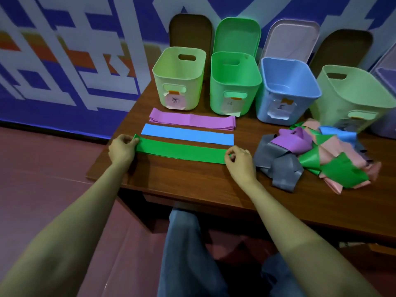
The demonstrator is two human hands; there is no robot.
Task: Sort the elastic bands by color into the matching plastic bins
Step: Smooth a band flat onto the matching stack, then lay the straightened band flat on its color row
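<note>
Left hand and right hand each pinch an end of the green band, stretched flat on the desk front. Behind it lie blue band, then purple band. Mixed pile right. Bins at back, green bin among them. Risk: band snaps loose if one pinch slips; light-green bin next door invites mis-sort.

- A wall is seen behind, painted deep blue and crossed by large white blocky shapes and orange-red stripes.
- The floor is finished in dull reddish pink, with a faint sheen.
- A dark wood-grain table is placed near the wall, one corner turned outward.
- The whole room is dimly lit.
</note>
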